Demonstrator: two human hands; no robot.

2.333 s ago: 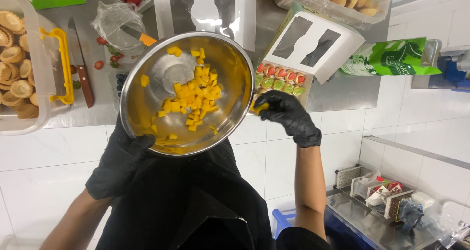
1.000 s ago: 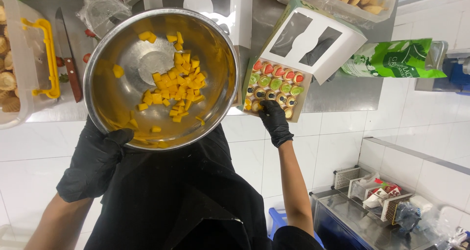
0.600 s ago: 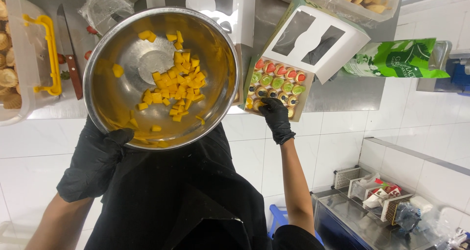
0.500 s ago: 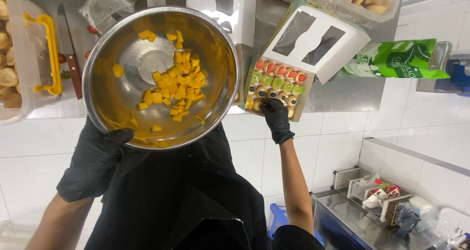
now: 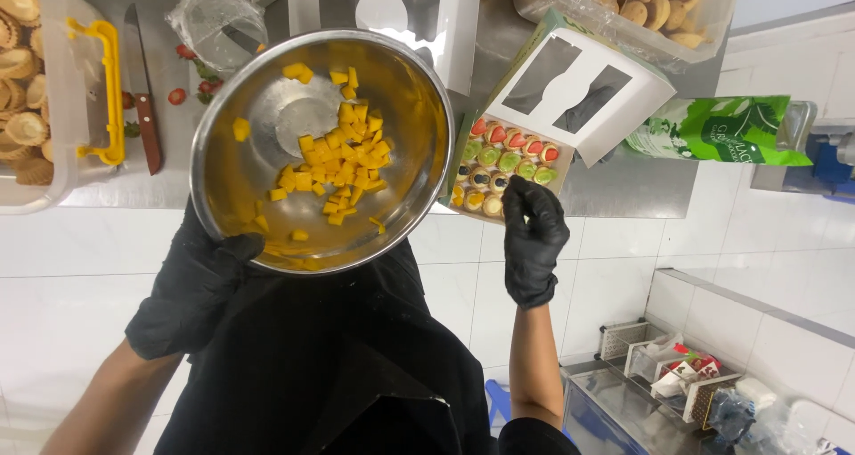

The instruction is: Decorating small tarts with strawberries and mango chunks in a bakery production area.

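Compared with the frame from 2.3 s ago, the steel bowl (image 5: 322, 148) has been brought lower and to the left in the frame, and the right hand (image 5: 533, 232) has been lowered from the bowl's rim to the near edge of the pastry box (image 5: 503, 166); over the last half second almost nothing has shifted.

The left hand (image 5: 191, 286), in a black glove, is closed under the lower left rim of the bowl, which is held tilted toward the camera at centre frame. Yellow fruit cubes (image 5: 334, 166) are gathered in the middle of the bowl, with a few stray pieces near the rim. The right hand, also gloved, is curled with its fingertips (image 5: 521, 192) at the front row of small tarts (image 5: 503, 161). Whether a cube is pinched between them cannot be told.

The box is set right of centre on the steel counter (image 5: 623, 188), its windowed lid (image 5: 579, 90) raised. The tarts are topped in red, green, dark and yellow.

The step in hand is judged to be the topping of tarts with fruit. A fresh cube would have to be picked from the bowl and set on a tart not yet topped.

A knife (image 5: 142, 90) and a bin of empty tart shells (image 5: 27, 108) lie at upper left, and a green packet (image 5: 721, 130) lies at right.
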